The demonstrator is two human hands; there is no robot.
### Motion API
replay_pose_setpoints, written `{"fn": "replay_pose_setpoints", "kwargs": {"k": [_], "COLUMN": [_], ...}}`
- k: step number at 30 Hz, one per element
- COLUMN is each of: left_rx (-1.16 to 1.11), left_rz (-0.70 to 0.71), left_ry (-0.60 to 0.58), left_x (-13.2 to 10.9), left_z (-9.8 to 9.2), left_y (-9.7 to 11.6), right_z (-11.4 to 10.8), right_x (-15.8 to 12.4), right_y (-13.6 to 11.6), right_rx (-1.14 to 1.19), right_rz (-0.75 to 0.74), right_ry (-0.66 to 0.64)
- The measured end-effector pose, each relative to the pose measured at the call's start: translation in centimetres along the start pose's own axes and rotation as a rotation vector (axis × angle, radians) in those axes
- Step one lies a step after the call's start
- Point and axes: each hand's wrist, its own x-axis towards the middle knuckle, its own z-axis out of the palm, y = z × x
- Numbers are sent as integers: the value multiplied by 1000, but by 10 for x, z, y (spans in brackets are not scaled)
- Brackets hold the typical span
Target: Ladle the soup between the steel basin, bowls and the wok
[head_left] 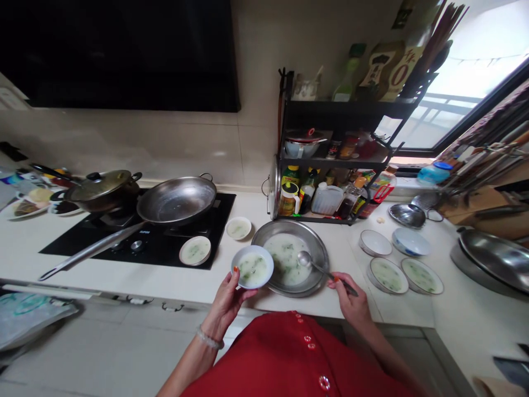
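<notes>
My left hand (230,295) is closed on the rim and side of a pale blue bowl (253,267) holding white soup with green bits. The bowl is held at the left edge of a wide metal basin (320,242), which contains more of the same soup (289,262). My right hand (351,300) grips the handle of a metal ladle (305,258), whose round head rests in or just at the soup's surface. Left of the basin are two small bowls of soup, one on the counter (238,227) and one on the hob's edge (195,251).
A wok (177,199) and a lidded pot (103,190) stand on the black hob (136,234). Behind the basin is a black rack (334,164) with bottles. Two filled bowls (387,274) (421,275) and two others (375,242) (411,242) stand right, before metal pans (496,259).
</notes>
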Motion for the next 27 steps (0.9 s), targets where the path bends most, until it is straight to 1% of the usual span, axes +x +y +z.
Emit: {"fn": "replay_pose_setpoints", "kwargs": {"k": [2,5,8,11,14,20,27], "left_rx": [1,2,5,10,2,10,11], "left_rz": [-1,-6,-12,-9,-2,-5,-3], "left_ry": [10,13,10,12,15,29,16], "left_x": [0,-1,-2,-2,-1,1,2], "left_z": [0,1,2,3,1,-2,-4], "left_y": [0,0,1,2,1,-1,-3], "right_z": [2,4,6,8,8,9,11], "right_x": [-1,3,11,16,18,22,26], "right_y": [7,13,15,11,4,-11,-20], "right_rx": [13,97,285,436,490,548,584], "right_rz": [52,173,277,304,311,336,338], "right_ry": [14,114,229,289,302,280,296]}}
